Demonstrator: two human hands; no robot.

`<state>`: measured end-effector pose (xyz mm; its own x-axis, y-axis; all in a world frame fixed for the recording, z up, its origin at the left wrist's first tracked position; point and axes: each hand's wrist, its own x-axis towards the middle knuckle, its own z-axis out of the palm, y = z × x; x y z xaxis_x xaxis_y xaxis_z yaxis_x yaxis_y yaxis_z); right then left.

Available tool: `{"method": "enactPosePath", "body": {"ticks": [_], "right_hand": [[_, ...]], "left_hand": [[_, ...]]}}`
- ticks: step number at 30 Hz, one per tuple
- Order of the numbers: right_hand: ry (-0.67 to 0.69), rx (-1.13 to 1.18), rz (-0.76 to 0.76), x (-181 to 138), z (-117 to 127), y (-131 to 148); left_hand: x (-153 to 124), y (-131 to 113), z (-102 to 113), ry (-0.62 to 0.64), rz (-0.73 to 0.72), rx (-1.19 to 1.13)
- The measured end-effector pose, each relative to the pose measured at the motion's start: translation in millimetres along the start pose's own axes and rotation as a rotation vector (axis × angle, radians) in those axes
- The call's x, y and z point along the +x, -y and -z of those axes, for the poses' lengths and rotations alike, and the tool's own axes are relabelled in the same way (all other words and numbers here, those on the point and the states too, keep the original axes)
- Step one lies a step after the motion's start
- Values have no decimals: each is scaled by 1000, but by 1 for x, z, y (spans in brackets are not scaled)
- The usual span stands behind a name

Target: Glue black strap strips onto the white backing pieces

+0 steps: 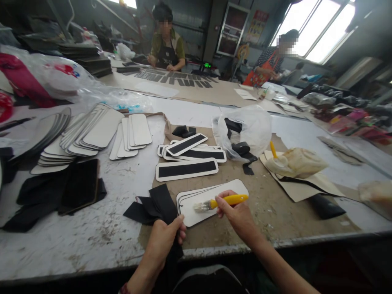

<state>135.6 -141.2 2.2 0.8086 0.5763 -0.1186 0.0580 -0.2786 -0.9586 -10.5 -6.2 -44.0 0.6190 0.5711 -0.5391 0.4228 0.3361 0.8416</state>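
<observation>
My right hand (235,214) is closed around the yellow handle of a paintbrush (231,200). The brush's pale, glue-caked bristles rest on the top one of a few stacked white rounded panels (220,212). At the panels' left end, my left hand (168,234) is closed on black fabric strips (165,202), which fan out above it and hang below the table edge. Its thumb is beside the panel's left edge. Behind the stack lie several white panels with black strips down their middles (186,170).
A stained plastic container (298,162) with a yellow-handled tool stands at right. A clear plastic bag (257,128) holds black pieces. Stacks of white panels (102,126) and a phone (79,185) lie left. Two people (167,47) work at tables behind.
</observation>
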Motion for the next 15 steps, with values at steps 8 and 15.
{"method": "enactPosePath", "body": {"ticks": [8, 15], "right_hand": [[-365, -506, 211, 22, 93, -32], [-393, -644, 467, 15, 104, -18]], "left_hand": [[-3, -7, 6, -14, 13, 75], [0, -9, 6, -17, -6, 67]]}}
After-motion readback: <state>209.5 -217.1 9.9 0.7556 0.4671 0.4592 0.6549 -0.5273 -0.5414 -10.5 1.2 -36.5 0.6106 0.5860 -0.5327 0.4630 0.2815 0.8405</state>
